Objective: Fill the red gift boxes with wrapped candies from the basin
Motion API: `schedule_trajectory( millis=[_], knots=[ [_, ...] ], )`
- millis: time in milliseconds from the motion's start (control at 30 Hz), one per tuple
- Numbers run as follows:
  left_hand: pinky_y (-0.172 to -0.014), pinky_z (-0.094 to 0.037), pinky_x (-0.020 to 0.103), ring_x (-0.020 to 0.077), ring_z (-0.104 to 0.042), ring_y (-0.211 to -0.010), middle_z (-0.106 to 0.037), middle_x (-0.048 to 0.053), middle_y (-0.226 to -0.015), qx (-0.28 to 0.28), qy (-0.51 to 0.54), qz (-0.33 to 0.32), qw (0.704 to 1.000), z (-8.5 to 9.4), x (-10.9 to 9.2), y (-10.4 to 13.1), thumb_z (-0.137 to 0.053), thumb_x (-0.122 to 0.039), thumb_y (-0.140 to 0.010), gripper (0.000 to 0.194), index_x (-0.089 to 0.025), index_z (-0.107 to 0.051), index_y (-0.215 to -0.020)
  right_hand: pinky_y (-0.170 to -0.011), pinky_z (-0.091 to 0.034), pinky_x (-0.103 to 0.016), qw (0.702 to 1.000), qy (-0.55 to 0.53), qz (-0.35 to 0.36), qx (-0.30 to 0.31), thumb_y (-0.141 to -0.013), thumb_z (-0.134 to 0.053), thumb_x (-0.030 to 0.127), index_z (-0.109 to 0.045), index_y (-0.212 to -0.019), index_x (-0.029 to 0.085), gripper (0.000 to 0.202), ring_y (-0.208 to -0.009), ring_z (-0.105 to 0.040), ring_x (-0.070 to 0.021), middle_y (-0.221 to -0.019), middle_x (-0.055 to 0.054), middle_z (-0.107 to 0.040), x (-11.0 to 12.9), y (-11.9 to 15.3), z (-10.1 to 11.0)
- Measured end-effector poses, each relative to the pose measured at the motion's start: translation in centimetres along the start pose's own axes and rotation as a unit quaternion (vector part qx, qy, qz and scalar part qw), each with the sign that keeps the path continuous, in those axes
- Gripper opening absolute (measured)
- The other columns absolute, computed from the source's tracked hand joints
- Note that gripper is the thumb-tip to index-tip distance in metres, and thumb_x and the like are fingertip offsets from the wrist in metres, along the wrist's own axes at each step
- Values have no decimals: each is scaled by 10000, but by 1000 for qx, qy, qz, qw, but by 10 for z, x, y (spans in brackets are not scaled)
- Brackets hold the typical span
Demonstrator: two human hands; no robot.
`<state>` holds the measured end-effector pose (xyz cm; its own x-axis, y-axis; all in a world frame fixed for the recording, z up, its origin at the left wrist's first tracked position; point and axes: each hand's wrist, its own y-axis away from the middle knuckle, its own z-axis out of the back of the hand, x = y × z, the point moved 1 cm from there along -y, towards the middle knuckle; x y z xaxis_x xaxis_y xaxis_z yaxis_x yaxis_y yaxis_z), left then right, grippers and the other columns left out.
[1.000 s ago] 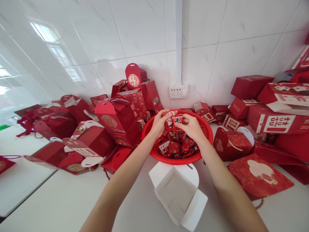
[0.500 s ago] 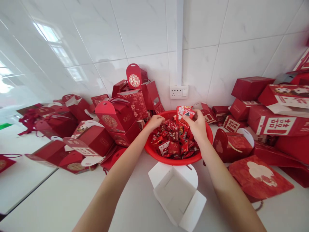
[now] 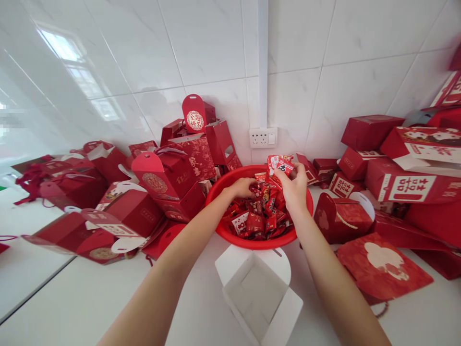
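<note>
Right hand (image 3: 296, 186): fingers clamped on red packets (image 3: 278, 163), which sit at the fingertips above red basket (image 3: 259, 244). Left hand (image 3: 242, 188): fingers at wrapped pieces (image 3: 255, 222) inside; can't tell if gripping.

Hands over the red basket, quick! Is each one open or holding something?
Left hand: fingers curled among the packets in the red basket; can't tell if gripping.
Right hand: closed, holding red packets.

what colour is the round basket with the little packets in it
The basket is bright red, seen best in the head view.
</note>
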<state>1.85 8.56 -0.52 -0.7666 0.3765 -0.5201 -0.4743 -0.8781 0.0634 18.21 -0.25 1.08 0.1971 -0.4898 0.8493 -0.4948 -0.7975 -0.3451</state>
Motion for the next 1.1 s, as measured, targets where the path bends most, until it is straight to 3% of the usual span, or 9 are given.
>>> schedule_trajectory(
  millis=[167,300,400,500,633,733,867,1000,1100],
  knots=[
    [-651,-502,262,197,-633,-643,-665,16,-584,108,-37,63,991,8,18,8,-711,-120,-571,70,-159,-733,-624,-814,-537,-384,1000,0,-10,-10,-602,-768,321,-546,-904,236,384,-822,-690,-218,-838,0,-719,0,-1,0],
    [-535,-424,242,139,-513,-529,-593,-5,-495,173,-10,66,983,15,21,14,-635,-92,-545,79,-155,-670,-511,-793,-535,-380,1000,-2,-12,-13,-595,-770,322,-557,-897,228,382,-815,-691,-222,-823,-1,-717,-1,0,0],
    [-545,-443,241,143,-528,-551,-604,-7,-510,193,21,47,980,16,18,16,-615,-87,-532,82,-155,-649,-500,-787,-528,-370,1000,-5,-5,-19,-600,-771,320,-557,-901,231,379,-821,-684,-217,-839,7,-711,-2,-1,1],
    [-638,-504,239,171,-620,-677,-703,10,-650,177,44,21,983,15,16,17,-623,-127,-587,82,-154,-700,-593,-781,-514,-359,999,-9,1,-31,-611,-762,322,-545,-882,236,358,-809,-666,-204,-835,21,-694,-3,-1,2],
    [-806,-537,244,196,-701,-901,-786,39,-927,120,38,6,992,12,20,14,-543,-229,-777,273,-162,-782,-891,-729,-493,-333,998,-12,1,-54,-632,-726,315,-533,-859,242,306,-754,-623,-183,-798,37,-659,-2,-1,3],
    [-940,-513,276,235,-688,-1073,-770,59,-1128,60,-5,6,998,7,24,11,-581,-270,-817,370,-181,-747,-1136,-699,-483,-312,998,-17,2,-63,-640,-701,306,-527,-823,247,259,-724,-587,-168,-764,51,-628,0,-1,2],
    [-1055,-460,291,276,-609,-1269,-642,68,-1412,31,-54,-12,998,-6,21,5,-737,-297,-733,706,-248,-577,-1419,-688,-487,-306,998,-26,0,-60,-641,-699,303,-528,-811,249,248,-719,-590,-166,-761,52,-635,1,0,1],
    [-1044,-475,314,298,-613,-1273,-610,125,-1439,37,-91,-5,995,-22,14,-4,-778,-331,-709,860,-236,-470,-1506,-671,-492,-303,998,-32,-3,-52,-658,-698,292,-540,-822,248,232,-704,-596,-165,-756,56,-644,0,1,1],
    [-1020,-488,331,305,-642,-1226,-646,125,-1388,44,-112,15,993,-30,12,-10,-799,-337,-688,835,-251,-510,-1466,-664,-492,-300,998,-36,-6,-48,-656,-706,285,-550,-819,245,229,-692,-595,-164,-744,59,-648,1,2,1]
  ],
)
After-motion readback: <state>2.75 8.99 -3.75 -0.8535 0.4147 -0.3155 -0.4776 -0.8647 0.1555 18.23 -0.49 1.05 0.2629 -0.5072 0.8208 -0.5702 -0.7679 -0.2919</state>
